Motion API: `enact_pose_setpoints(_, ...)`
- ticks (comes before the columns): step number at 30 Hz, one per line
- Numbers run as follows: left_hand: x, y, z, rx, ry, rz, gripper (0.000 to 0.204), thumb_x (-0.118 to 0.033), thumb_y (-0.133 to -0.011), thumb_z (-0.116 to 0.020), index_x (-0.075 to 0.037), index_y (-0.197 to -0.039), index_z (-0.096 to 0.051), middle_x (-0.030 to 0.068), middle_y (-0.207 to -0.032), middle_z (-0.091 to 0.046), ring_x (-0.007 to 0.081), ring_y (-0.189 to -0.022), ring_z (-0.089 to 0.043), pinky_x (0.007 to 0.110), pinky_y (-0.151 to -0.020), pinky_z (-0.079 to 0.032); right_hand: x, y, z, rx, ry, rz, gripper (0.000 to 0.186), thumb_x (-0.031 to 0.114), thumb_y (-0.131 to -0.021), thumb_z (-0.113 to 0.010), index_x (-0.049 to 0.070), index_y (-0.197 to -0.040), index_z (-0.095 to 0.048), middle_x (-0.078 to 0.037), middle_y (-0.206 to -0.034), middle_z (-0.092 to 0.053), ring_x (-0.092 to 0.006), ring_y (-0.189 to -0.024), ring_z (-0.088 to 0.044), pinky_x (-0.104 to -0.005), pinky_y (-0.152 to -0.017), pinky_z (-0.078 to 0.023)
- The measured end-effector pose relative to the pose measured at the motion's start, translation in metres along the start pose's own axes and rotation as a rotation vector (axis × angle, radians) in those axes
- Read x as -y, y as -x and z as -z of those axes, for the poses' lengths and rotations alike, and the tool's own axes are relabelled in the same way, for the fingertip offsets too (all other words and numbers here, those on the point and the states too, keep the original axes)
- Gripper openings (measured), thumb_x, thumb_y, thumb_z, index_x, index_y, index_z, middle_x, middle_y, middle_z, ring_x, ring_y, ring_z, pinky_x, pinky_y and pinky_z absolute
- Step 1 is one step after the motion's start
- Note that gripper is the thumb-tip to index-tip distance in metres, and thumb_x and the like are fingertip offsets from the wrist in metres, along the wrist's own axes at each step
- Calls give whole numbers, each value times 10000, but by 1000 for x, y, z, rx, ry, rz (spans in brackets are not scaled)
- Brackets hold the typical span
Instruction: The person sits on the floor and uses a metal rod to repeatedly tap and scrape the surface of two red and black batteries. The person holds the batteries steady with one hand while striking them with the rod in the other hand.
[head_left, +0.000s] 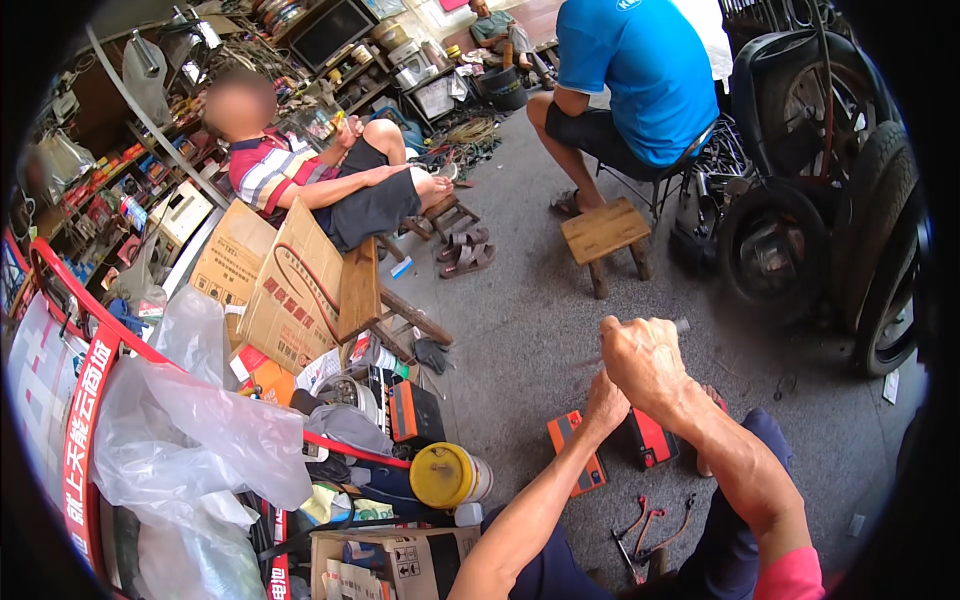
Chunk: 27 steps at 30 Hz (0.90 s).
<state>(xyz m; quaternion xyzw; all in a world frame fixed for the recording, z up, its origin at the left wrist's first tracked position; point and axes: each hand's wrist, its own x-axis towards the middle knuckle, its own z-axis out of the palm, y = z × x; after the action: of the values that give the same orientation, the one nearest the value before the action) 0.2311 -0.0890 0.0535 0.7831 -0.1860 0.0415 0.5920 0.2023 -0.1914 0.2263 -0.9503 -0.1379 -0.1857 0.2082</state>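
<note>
My right hand [642, 352] is closed in a fist out in front of me, over the floor. A short greyish, see-through end [682, 326] sticks out past its far right side, and the rest of that thing is hidden. My left hand [606, 402] is just below and left of it, fingers curled and partly covered by the right. What it grips I cannot make out. Beneath my hands, an orange-and-black battery [577, 453] and a red-and-black battery [654, 440] are on the floor. Nearer to me lie wire leads with red ends [650, 516].
A low wooden stool [606, 232] stands ahead, beside a seated person in blue [640, 85]. Tyres [872, 235] lean at the right. Leftward are another seated person [290, 175], a wooden bench [360, 292], cardboard [290, 290], a yellow-lidded bucket [443, 476] and plastic sheeting [190, 430].
</note>
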Motion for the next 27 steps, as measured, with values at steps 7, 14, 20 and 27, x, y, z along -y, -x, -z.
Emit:
enact_pose_setpoints(7,-25,-7,8,-13,-117,-73,235,-156,-944,-526,28,-1089,-543,163,-897,-635,242,-898,-630,397,-751,-498,-12,3,5,138,213,239,136,97,-657,-676,69,-790,-670,-79,-839,-632,-233,-912,-596,-347,-812,-428)
enact_pose_setpoints(14,7,-11,19,4,-227,-155,264,-175,-903,-577,34,-1062,-549,263,-938,-639,377,-931,-642,436,-719,-500,-13,7,-6,103,170,323,135,107,-703,-652,58,-828,-666,-83,-828,-631,-232,-888,-599,-395,-848,-399)
enact_pose_setpoints(20,-5,-7,16,52,-216,-113,263,-187,-904,-574,5,-1082,-552,248,-950,-642,399,-923,-635,444,-718,-493,-4,3,-11,45,278,121,149,81,-677,-648,30,-815,-624,-102,-776,-640,-244,-818,-630,-351,-894,-374)
enact_pose_setpoints(27,4,-1,10,69,54,16,280,-200,-911,-563,1,-1104,-537,249,-973,-635,407,-963,-619,446,-741,-486,3,1,-10,45,144,-64,127,78,-699,-633,8,-796,-590,-185,-632,-639,-337,-602,-664,-425,-535,-498)
